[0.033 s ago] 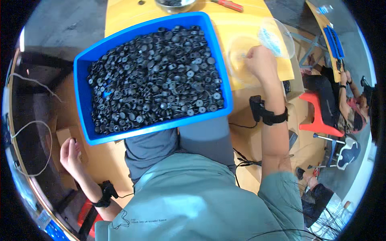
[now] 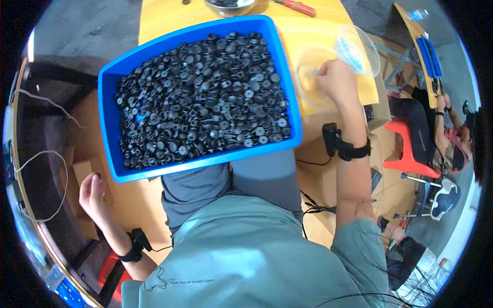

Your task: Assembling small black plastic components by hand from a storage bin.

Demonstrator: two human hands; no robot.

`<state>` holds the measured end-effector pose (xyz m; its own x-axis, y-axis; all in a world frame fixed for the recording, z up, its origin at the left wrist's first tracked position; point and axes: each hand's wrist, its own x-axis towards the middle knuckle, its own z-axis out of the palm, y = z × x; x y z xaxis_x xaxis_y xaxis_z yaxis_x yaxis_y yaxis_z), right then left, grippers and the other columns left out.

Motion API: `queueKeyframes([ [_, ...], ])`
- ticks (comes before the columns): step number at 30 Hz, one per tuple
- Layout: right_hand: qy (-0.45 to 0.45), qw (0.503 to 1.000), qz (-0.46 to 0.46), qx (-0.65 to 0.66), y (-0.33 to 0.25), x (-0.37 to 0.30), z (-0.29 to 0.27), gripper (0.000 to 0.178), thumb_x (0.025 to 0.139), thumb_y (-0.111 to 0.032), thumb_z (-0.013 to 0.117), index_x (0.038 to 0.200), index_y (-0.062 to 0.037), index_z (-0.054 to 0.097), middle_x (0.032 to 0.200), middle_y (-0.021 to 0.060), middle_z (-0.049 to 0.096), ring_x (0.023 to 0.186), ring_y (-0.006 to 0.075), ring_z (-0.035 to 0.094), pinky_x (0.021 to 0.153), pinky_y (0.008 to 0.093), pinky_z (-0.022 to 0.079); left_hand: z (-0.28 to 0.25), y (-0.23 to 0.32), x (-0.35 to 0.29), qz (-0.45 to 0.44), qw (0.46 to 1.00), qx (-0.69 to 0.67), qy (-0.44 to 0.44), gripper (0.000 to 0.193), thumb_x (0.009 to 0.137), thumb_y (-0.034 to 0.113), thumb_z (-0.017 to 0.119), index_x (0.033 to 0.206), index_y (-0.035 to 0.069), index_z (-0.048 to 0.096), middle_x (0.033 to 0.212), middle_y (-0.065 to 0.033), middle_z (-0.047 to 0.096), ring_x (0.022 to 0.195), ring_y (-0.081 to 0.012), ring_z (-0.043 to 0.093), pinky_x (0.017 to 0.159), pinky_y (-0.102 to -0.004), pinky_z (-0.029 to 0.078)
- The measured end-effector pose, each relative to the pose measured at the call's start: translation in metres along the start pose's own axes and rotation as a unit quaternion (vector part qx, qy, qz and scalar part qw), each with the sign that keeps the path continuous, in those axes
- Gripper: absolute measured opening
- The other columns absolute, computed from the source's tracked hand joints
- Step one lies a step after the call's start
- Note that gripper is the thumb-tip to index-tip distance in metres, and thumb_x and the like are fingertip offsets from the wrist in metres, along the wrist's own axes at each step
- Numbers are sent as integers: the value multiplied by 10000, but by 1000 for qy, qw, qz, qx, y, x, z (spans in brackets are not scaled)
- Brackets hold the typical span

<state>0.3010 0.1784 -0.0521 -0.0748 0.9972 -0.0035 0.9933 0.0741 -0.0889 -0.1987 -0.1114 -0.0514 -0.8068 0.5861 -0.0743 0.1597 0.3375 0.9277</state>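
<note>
A large blue bin [image 2: 107,128], filled with small round black plastic parts [image 2: 200,97], rests at the table's near edge above my lap. Over a shallow clear round dish [image 2: 303,84] on the yellow tabletop, my right hand [image 2: 340,84] has its fingertips pinched together. A tiny pale thing shows at those fingertips, too small to name. Beside this hand, a second clear dish [image 2: 374,51] holds small pale blue-white pieces [image 2: 349,54]. Low on the left, outside the bin, my left hand [image 2: 93,197] is closed in a pinch; a dark speck shows at its fingertips.
At the table's far side are a metal bowl [image 2: 231,7] of black parts and a red-handled tool [image 2: 299,7]. A red stool [image 2: 405,149] stands on the right, near a seated person [image 2: 444,131]. Black cables [image 2: 316,206] run beside my right leg.
The scene has shifted slightly rightward in the picture. Both hands keep their pinched shapes, the right over the clear dish and the left beside the bin.
</note>
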Motion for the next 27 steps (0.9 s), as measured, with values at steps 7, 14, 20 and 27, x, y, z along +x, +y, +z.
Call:
queueKeyframes([
  [7,12,993,-49,111,-3,-14,-27,116,654,-128,632,672,-13,631,653,169,619,589,308,606,587,371,487,8,-36,13,12,986,159,-53,278,807,16,638,1073,-47,591,901,-75,652,803,-104,597,701,-214,466],
  [14,35,923,-29,383,-2,-40,-25,74,699,-25,611,763,5,631,660,12,584,576,66,510,548,215,422,92,81,-52,254,958,110,-79,187,759,-26,643,945,-30,636,966,-105,646,903,-165,597,810,-290,467],
  [20,10,913,-38,407,11,-47,-25,172,775,-11,581,925,-1,665,678,-11,569,589,39,467,543,189,381,180,119,-85,406,855,113,-303,226,674,-12,673,898,21,664,909,-112,619,890,-248,591,807,-326,459],
  [27,34,880,-13,474,-1,-65,-35,161,815,-29,584,954,5,659,726,-14,590,629,37,490,575,183,398,226,124,-101,475,801,191,-311,236,636,38,703,867,28,657,810,-85,555,805,-267,537,712,-360,450],
])
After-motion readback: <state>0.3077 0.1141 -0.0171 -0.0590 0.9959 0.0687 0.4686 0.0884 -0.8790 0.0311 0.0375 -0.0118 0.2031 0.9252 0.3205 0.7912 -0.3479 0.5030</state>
